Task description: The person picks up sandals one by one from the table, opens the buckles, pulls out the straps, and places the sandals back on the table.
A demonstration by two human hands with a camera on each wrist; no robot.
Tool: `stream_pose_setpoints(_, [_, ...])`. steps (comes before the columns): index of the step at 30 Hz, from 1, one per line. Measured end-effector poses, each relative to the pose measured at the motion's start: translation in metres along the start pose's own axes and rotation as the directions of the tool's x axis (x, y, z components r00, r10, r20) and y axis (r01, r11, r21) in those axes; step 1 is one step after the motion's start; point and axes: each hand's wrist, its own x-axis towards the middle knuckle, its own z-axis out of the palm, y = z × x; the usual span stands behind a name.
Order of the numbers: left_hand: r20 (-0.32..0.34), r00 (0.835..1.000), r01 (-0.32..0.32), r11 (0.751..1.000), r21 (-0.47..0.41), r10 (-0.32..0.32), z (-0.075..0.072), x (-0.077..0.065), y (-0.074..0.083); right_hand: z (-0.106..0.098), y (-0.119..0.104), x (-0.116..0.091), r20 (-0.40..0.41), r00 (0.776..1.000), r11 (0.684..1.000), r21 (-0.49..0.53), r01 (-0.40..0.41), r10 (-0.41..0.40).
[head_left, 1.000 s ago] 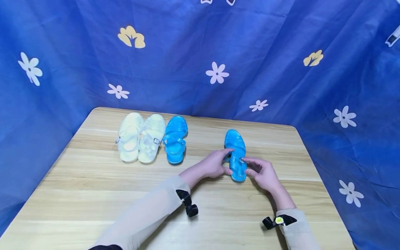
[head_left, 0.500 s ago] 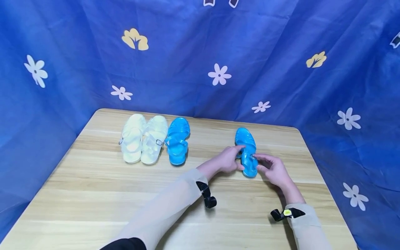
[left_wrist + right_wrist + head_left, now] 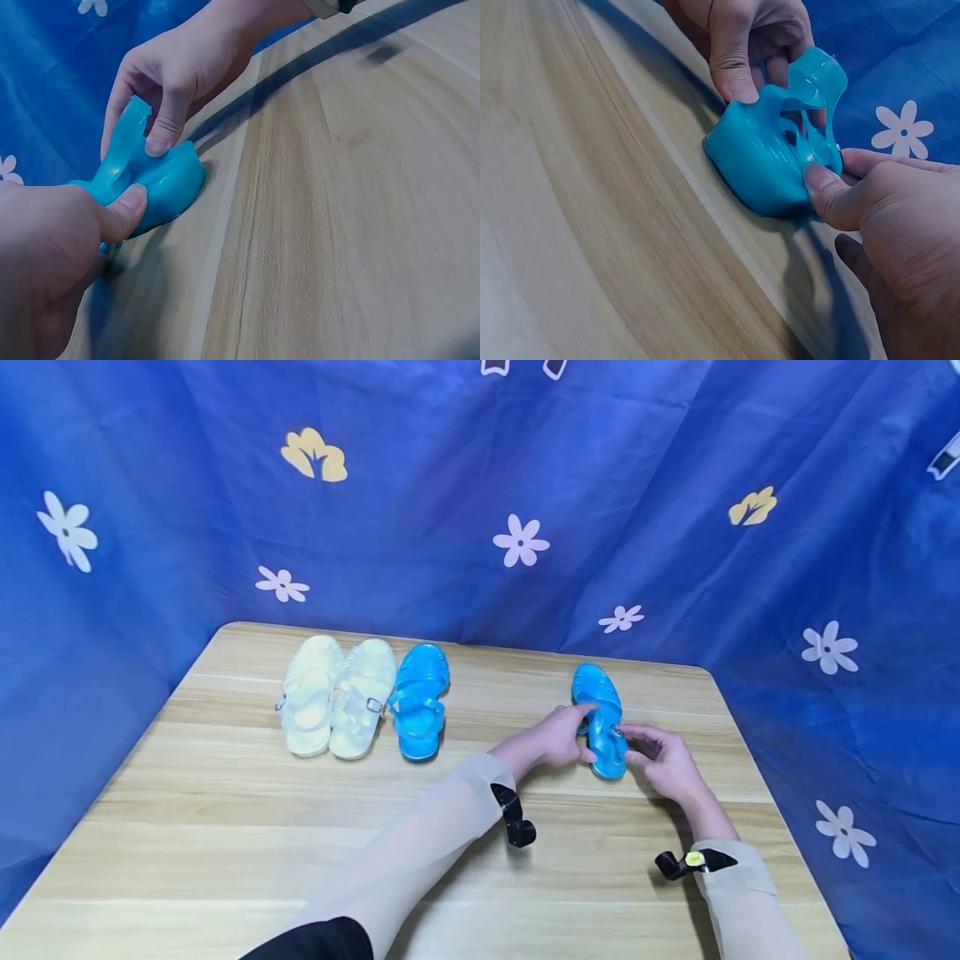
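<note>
A blue jelly sandal [image 3: 603,727] lies toe-away near the right part of the table, with a small buckle on its right side. My left hand [image 3: 558,739] holds its left side, thumb at the heel and a finger reaching over toward the straps. From the other side my right hand [image 3: 667,766] grips it close to the buckle. In the right wrist view, my right thumb [image 3: 832,193] presses on the blue heel wall, and a loop of strap stands up above. The left wrist view shows both thumbs on the sandal [image 3: 172,184], its toe hidden.
To the left, two whitish sandals [image 3: 309,697] and another blue sandal [image 3: 420,706] stand in a row near the back edge of the wooden table [image 3: 300,843]. A blue flowered curtain [image 3: 420,510] hangs behind and along the sides.
Both hands have moved the blue sandal to the right and slightly toward the back edge, keeping their hold on it. The row of other sandals stays where it was.
</note>
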Motion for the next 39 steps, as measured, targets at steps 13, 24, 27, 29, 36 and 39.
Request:
stream_pose_setpoints(13, [-0.037, 0.995, -0.093, 0.995, 0.022, 0.094, -0.040, -0.043, -0.020, 0.012, -0.036, 0.001, 0.068, 0.986, 0.988, -0.017, 0.156, -0.154])
stream_pose_setpoints(24, [-0.198, 0.964, -0.164, 0.983, 0.088, 0.178, -0.125, -0.126, -0.061, 0.072, -0.108, 0.022, 0.124, 0.924, 0.932, 0.015, 0.363, -0.362])
stream_pose_setpoints(27, [-0.266, 0.954, -0.136, 0.990, 0.041, 0.142, -0.140, -0.143, -0.079, 0.090, -0.120, 0.030, 0.137, 0.915, 0.925, 0.039, 0.378, -0.379])
stream_pose_setpoints(29, [-0.290, 0.951, -0.113, 0.994, 0.000, 0.109, -0.147, -0.153, -0.089, 0.103, -0.125, 0.036, 0.148, 0.914, 0.925, 0.061, 0.374, -0.379])
stream_pose_setpoints(36, [-0.350, 0.934, -0.084, 0.996, -0.032, 0.068, -0.161, -0.179, -0.106, 0.143, -0.132, 0.053, 0.169, 0.912, 0.924, 0.149, 0.351, -0.373])
stream_pose_setpoints(39, [-0.379, 0.924, -0.078, 0.996, -0.041, 0.057, -0.165, -0.187, -0.110, 0.158, -0.137, 0.059, 0.163, 0.913, 0.918, 0.204, 0.339, -0.373])
